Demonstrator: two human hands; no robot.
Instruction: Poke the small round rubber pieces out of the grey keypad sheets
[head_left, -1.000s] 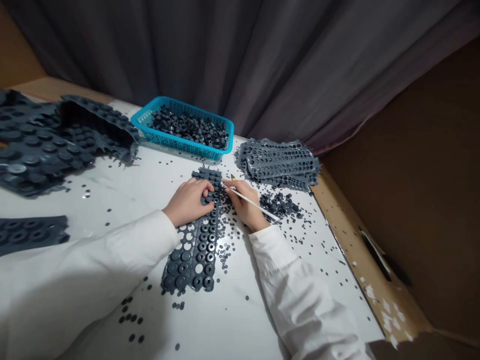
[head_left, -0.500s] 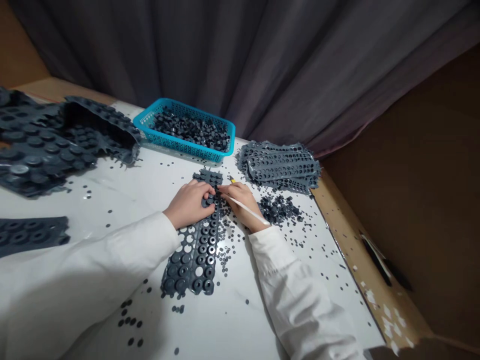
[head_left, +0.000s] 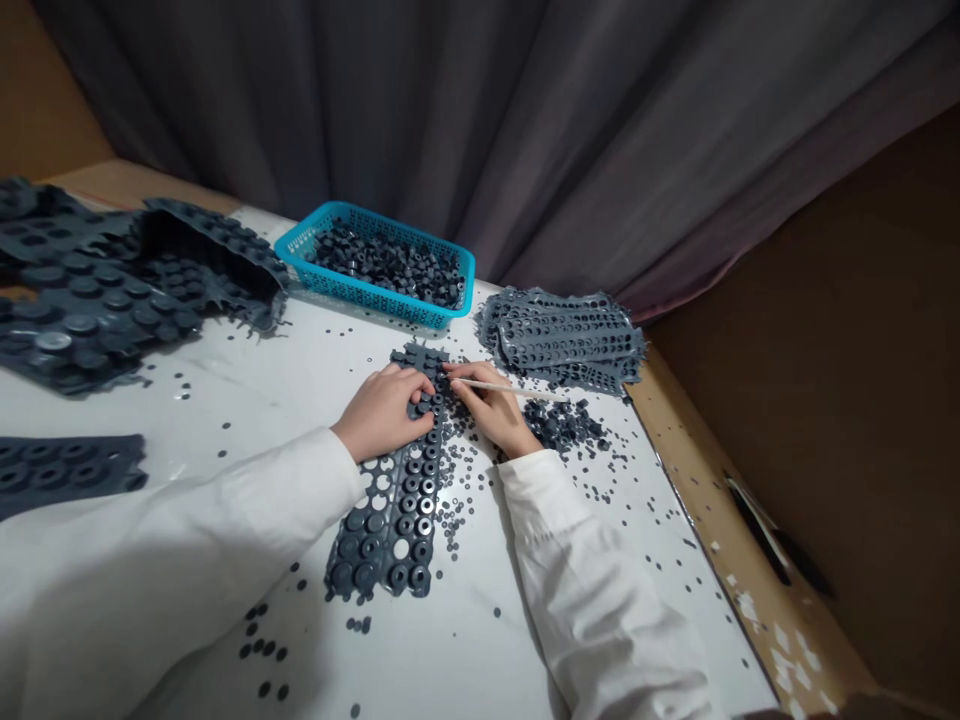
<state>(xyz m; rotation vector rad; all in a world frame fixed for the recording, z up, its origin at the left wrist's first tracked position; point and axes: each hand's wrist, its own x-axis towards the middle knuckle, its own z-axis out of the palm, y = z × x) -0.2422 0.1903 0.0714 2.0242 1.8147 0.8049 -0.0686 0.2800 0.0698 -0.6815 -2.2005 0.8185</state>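
My left hand (head_left: 382,412) lies on the upper end of a dark grey punched rubber strip (head_left: 386,520), fingers curled over its raised round pieces and holding it down. Many of the strip's holes are bare and show the white table through them. My right hand (head_left: 487,412) is just right of the strip, with its fingertips at the strip's edge. It pinches a thin white stick (head_left: 517,388), which runs out to the right, nearly level. Small dark rubber discs (head_left: 461,480) are scattered beside the strip.
A turquoise plastic basket (head_left: 375,265) full of dark rubber pieces stands at the back of the white table (head_left: 480,640). Punched sheets (head_left: 562,340) are stacked at the back right, with a loose heap (head_left: 561,427) below them. Large rubber sheets (head_left: 90,300) lie at the left.
The white stick has swung from pointing down and right to nearly level. My right hand has shifted slightly, and my left hand still holds the strip. The view has drifted a little.
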